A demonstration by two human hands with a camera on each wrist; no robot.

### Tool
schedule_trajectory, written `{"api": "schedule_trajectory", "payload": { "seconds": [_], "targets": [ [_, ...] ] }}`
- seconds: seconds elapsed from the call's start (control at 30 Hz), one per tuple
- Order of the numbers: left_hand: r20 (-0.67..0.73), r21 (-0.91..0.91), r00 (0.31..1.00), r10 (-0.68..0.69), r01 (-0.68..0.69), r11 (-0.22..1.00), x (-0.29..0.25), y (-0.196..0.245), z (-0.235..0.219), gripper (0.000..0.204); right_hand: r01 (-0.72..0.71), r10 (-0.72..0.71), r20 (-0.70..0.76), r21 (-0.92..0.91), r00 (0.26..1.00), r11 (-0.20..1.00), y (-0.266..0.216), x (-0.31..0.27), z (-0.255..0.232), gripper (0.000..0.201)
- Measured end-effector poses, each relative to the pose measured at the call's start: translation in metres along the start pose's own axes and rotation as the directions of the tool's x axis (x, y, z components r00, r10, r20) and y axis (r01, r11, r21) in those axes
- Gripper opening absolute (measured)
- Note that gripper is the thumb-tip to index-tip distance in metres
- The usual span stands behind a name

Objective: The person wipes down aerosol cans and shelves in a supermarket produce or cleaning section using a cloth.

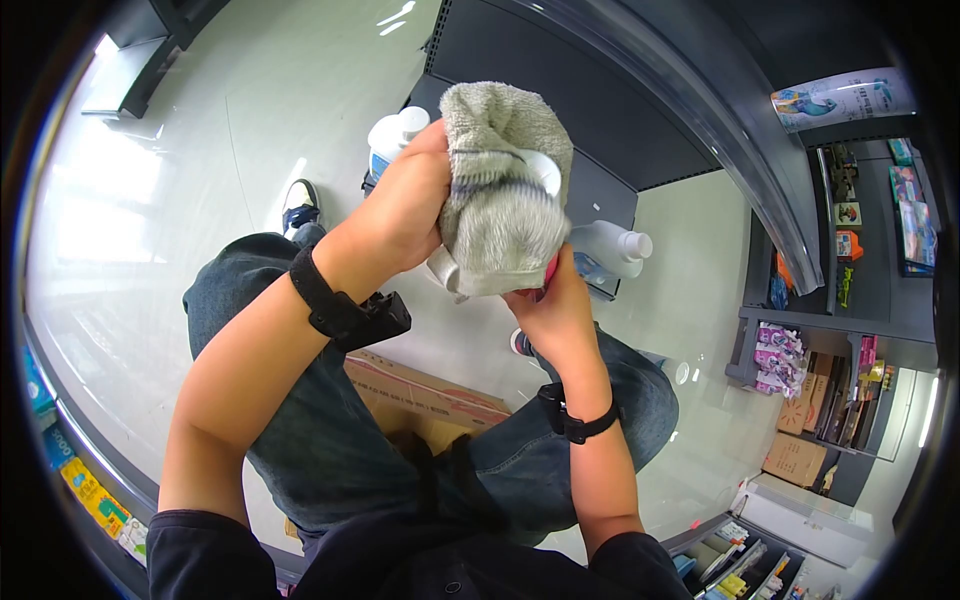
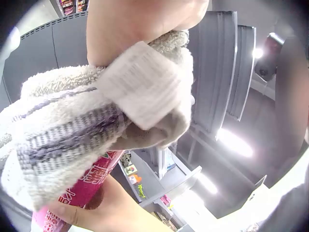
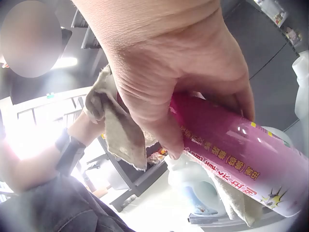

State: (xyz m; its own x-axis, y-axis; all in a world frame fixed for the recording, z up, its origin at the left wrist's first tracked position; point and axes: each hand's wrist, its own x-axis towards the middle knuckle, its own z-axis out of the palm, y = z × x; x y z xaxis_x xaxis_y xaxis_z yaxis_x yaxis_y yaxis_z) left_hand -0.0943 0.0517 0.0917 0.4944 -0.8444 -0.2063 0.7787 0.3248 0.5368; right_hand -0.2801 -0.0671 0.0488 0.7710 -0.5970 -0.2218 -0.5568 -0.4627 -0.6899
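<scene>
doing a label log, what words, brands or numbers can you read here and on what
"500", seemingly, on the blue package; anything after it is unclear.
Pink can: red and gold Chinese characters, too blurred to quote.
White tag on towel: blurred.
Carton: too small.

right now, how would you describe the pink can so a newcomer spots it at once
Find the dark shelf in front of the person, then the grey towel held up before it. At the towel's lower edge the right hand grips the can. It is a glossy pink cylinder fading to white at one end, unlike the pale, white-capped jugs on either side.
</scene>
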Motion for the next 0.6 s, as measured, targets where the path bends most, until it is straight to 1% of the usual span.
{"api": "schedule_trajectory", "payload": {
  "seconds": [0.07, 0.1, 0.17, 0.2, 0.27, 0.3, 0.33, 0.37, 0.4, 0.43, 0.5, 0.53, 0.57, 0.6],
  "targets": [
    [0.055, 0.089, 0.995, 0.087, -0.092, 0.992, 0.001, 0.0, 0.0, 0.031, 0.026, -0.026, -0.004, -0.01, 1.0, 1.0, 0.002, -0.001, 0.0, 0.069],
    [0.052, 0.088, 0.995, 0.09, -0.094, 0.992, 0.0, 0.002, 0.001, 0.031, 0.05, -0.05, -0.009, -0.015, 0.999, 0.999, 0.004, -0.001, 0.001, 0.069],
    [0.097, 0.161, 0.995, 0.038, -0.053, 0.986, -0.002, 0.006, 0.004, 0.029, 0.074, -0.074, -0.016, -0.003, 0.997, 0.997, 0.008, 0.001, 0.001, 0.069],
    [0.098, 0.161, 0.994, 0.037, -0.053, 0.986, -0.003, 0.005, 0.004, 0.029, 0.096, -0.096, -0.023, 0.008, 0.995, 0.995, 0.009, 0.002, 0.001, 0.069],
    [0.251, 0.362, 0.963, 0.097, -0.186, 0.913, -0.003, 0.002, 0.006, 0.038, 0.097, -0.097, -0.048, 0.013, 0.994, 0.995, 0.003, 0.002, 0.002, 0.069],
    [0.25, 0.362, 0.964, 0.095, -0.184, 0.914, -0.003, 0.0, 0.006, 0.038, 0.098, -0.096, -0.07, 0.02, 0.993, 0.995, 0.0, 0.002, 0.002, 0.07],
    [0.183, 0.365, 0.981, 0.058, -0.122, 0.923, -0.002, -0.001, 0.007, 0.04, 0.094, -0.092, -0.069, 0.021, 0.993, 0.995, -0.001, 0.001, 0.002, 0.07],
    [0.118, 0.364, 0.993, 0.02, -0.062, 0.929, -0.002, -0.001, 0.007, 0.042, 0.051, -0.052, -0.048, -0.022, 0.997, 0.998, -0.001, 0.001, 0.001, 0.07],
    [0.084, 0.353, 0.996, 0.02, -0.048, 0.934, -0.002, -0.003, 0.007, 0.04, 0.01, -0.012, -0.03, -0.067, 0.999, 0.998, -0.001, 0.002, 0.0, 0.07],
    [0.085, 0.354, 0.996, 0.019, -0.048, 0.934, -0.001, -0.006, 0.004, 0.04, 0.01, -0.012, -0.032, -0.067, 0.999, 0.998, 0.0, 0.001, -0.001, 0.07],
    [0.075, 0.173, 0.994, 0.077, -0.089, 0.981, 0.001, -0.011, 0.0, 0.03, 0.032, -0.033, -0.017, -0.066, 0.999, 0.997, 0.005, 0.0, -0.001, 0.069],
    [0.044, 0.129, 0.996, 0.075, -0.08, 0.988, 0.003, -0.011, -0.002, 0.029, 0.032, -0.034, -0.016, -0.066, 0.999, 0.997, 0.007, 0.001, 0.0, 0.069],
    [0.043, 0.129, 0.996, 0.074, -0.079, 0.988, 0.004, -0.009, -0.003, 0.029, 0.07, -0.073, -0.04, -0.074, 0.996, 0.995, 0.008, 0.001, 0.0, 0.069],
    [0.024, 0.147, 0.999, 0.039, -0.042, 0.988, 0.004, -0.007, -0.007, 0.028, 0.106, -0.112, -0.065, -0.083, 0.992, 0.991, 0.008, 0.0, 0.0, 0.068]
  ]
}}
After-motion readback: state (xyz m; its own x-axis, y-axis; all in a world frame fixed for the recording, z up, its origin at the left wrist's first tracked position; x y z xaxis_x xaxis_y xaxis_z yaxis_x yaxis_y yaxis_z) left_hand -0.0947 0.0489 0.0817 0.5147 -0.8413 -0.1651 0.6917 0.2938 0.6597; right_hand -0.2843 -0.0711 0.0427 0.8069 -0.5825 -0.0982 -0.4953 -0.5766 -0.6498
